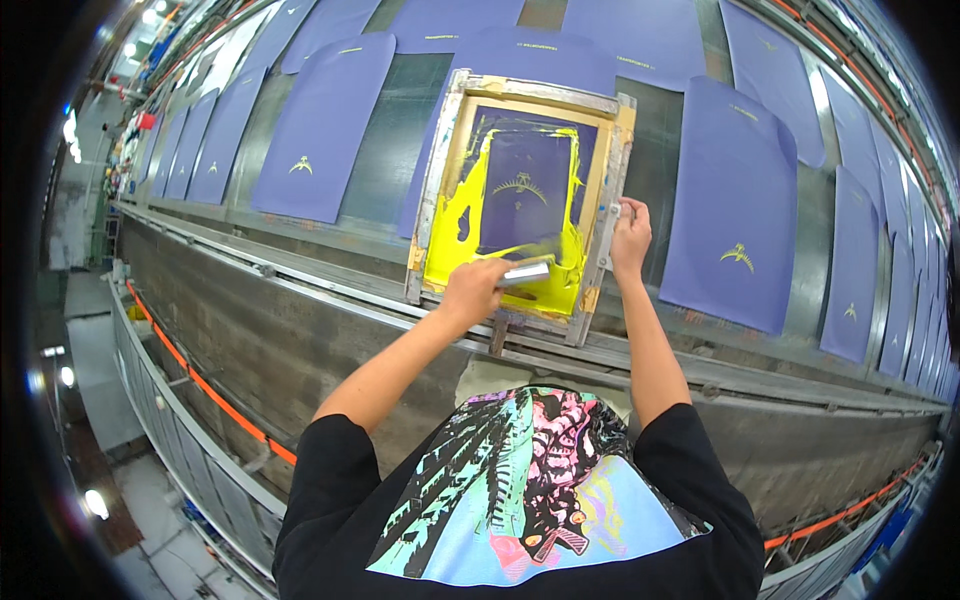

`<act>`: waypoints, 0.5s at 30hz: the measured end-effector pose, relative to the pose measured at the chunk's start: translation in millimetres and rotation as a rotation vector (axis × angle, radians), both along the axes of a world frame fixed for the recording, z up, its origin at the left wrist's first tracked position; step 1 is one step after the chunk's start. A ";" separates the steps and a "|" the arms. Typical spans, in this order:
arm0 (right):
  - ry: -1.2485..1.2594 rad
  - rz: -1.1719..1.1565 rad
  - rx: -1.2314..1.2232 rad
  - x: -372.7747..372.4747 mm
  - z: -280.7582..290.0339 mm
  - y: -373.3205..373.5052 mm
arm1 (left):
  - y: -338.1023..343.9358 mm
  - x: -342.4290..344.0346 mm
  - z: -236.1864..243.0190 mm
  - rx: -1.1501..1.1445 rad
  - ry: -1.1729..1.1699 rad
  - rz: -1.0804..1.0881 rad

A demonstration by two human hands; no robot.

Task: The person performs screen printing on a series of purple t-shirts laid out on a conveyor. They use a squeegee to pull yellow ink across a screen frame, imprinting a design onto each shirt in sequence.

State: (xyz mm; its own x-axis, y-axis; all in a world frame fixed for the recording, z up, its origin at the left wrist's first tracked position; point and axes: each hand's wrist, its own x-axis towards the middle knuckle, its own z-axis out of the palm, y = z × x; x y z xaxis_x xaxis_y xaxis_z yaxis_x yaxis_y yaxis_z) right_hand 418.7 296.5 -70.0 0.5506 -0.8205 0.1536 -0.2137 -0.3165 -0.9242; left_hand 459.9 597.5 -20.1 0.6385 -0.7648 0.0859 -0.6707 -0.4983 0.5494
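A screen printing frame (617, 165) lies across the long table, with bright yellow ink (458, 262) smeared around its mesh. In the mesh window (520, 210) a curved, rayed design shows over purple. My left hand (472, 292) is closed around a squeegee (528, 272) at the near end of the screen, its blade down by the ink and slightly blurred. At the frame's right side, my right hand (631, 240) is closed on the frame's edge, its fingertips partly hidden.
Purple printed sheets (730, 200) with small yellow designs lie along the table (395, 130) on both sides, with more beyond. A metal rail (330, 262) runs along the near edge. Below it, an orange pipe (200, 378) and a grey railing (185, 440) curve at the left.
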 end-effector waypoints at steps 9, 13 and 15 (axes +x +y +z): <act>0.050 0.022 -0.041 -220.8 160.1 -250.5 | -274.2 -151.4 147.9 0.459 0.351 -0.253; 0.133 0.007 -0.067 -317.1 189.5 -323.5 | -364.9 -205.2 172.8 0.574 0.674 -0.459; 0.179 0.016 -0.014 -351.0 195.0 -330.0 | -383.1 -203.3 184.6 0.582 0.852 -0.490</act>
